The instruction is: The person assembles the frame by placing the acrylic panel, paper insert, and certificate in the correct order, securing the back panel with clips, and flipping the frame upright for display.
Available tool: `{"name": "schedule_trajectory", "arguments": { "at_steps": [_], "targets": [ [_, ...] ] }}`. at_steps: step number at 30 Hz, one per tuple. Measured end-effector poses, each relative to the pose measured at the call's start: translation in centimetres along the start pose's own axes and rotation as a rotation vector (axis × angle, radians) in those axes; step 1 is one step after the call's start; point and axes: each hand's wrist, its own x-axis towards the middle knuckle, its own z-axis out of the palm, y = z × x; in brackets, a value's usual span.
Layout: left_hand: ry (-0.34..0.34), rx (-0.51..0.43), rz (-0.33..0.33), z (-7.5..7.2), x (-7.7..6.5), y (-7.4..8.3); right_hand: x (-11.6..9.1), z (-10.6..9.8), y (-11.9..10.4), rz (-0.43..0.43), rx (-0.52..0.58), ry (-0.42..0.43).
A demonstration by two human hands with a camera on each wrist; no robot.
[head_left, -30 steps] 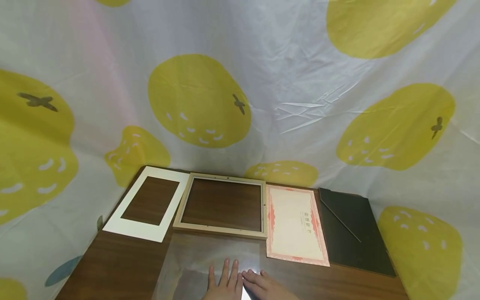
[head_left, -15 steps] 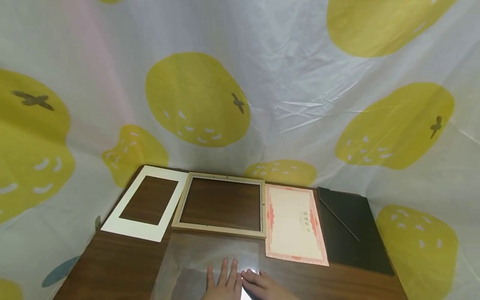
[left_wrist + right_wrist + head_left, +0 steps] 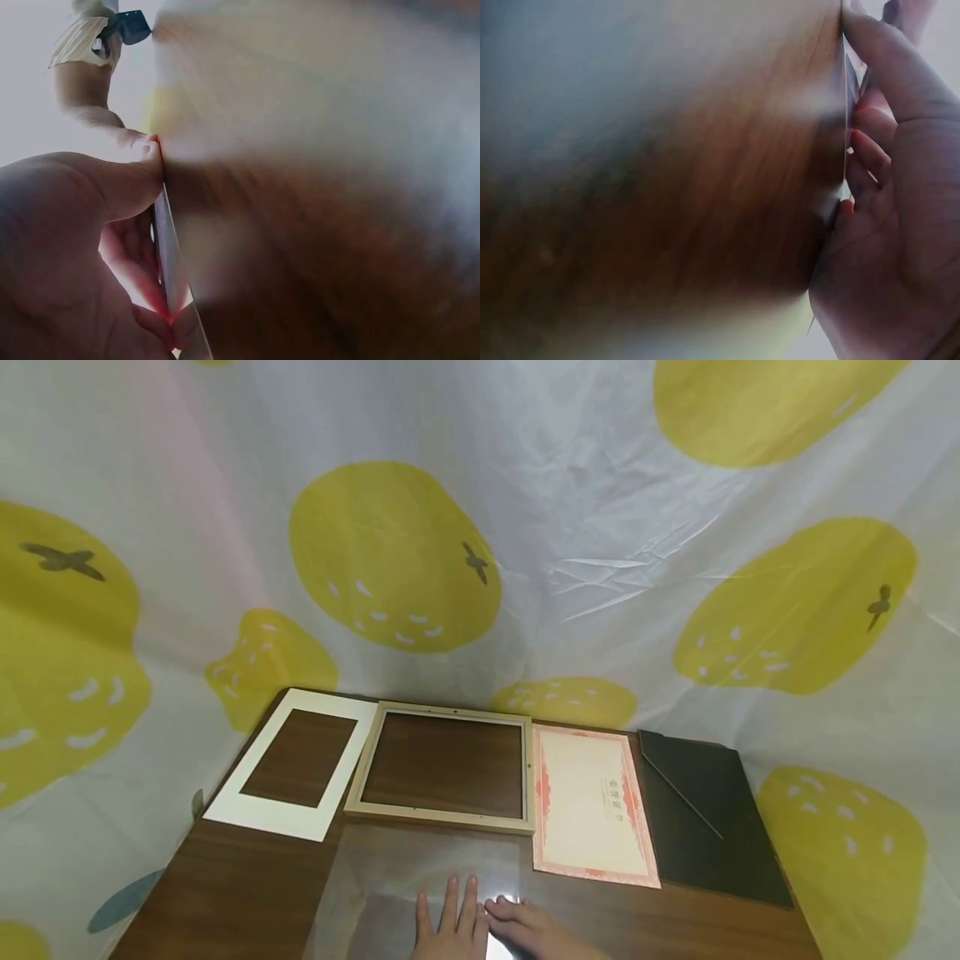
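Note:
A clear sheet lies on the wooden table, its far edge beside the picture frame. My left hand rests flat on it with fingers straight and spread. Right beside it, my right hand lies on the sheet with its fingers slightly bent, the fingertips close to the left hand. In the left wrist view the sheet's thin edge runs under the left hand. The right wrist view has the palm and fingers of the right hand low along the surface. A bright reflection shows between the hands.
A white mat board with a cut-out window lies at the far left. Right of the frame is a red-bordered certificate, then a black backing board with a thin strut on it. A fruit-patterned curtain surrounds the table.
The head view has shifted very slightly. Both hands stay in place on the sheet.

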Motion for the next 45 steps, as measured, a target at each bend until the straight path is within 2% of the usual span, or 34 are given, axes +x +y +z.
{"name": "schedule_trajectory", "arguments": {
  "at_steps": [3, 6, 12, 15, 19, 22, 27, 32, 38, 41, 44, 45],
  "targets": [
    [-0.035, -0.028, -0.013, -0.4, 0.1, 0.0, 0.1, -0.3, 0.0, 0.0, 0.02, 0.0],
    [-0.045, -0.036, -0.018, -0.7, 0.2, 0.1, 0.0, -0.5, -0.3, 0.035, 0.044, -0.014],
    [-0.055, -0.075, -0.024, -1.2, 0.3, 0.3, 0.0, -0.7, -0.7, 0.103, 0.01, -0.03],
    [-0.065, -0.105, -0.026, -1.4, 0.4, 0.4, -0.1, -0.7, -1.0, 0.173, 0.005, -0.075],
    [-0.106, -0.132, -0.012, -1.7, 0.7, 0.2, -0.3, -0.6, -1.5, 0.253, -0.064, -0.137],
    [-0.131, -0.14, -0.007, -1.7, 0.8, 0.1, -0.3, -0.6, -1.7, 0.248, -0.119, -0.14],
    [-0.124, -0.126, 0.003, -1.2, 0.7, -0.2, 0.0, -0.4, -1.7, 0.219, -0.114, -0.121],
    [-0.173, -0.133, 0.02, -1.3, 1.2, -0.9, 0.1, 0.1, -1.2, 0.226, -0.093, -0.094],
    [-0.238, -0.217, -0.008, -2.3, 1.9, -1.4, 0.4, 0.5, -0.7, 0.246, -0.047, -0.033],
    [-0.244, -0.263, -0.036, -2.7, 2.1, -1.3, 0.3, 1.2, -0.5, 0.231, -0.033, 0.059],
    [-0.202, -0.287, -0.041, -2.8, 1.9, -1.1, 0.1, 1.8, -0.5, 0.233, -0.075, 0.188],
    [-0.185, -0.295, -0.041, -2.8, 1.8, -1.0, 0.3, 1.7, -0.8, 0.263, -0.089, 0.233]
  ]
}}
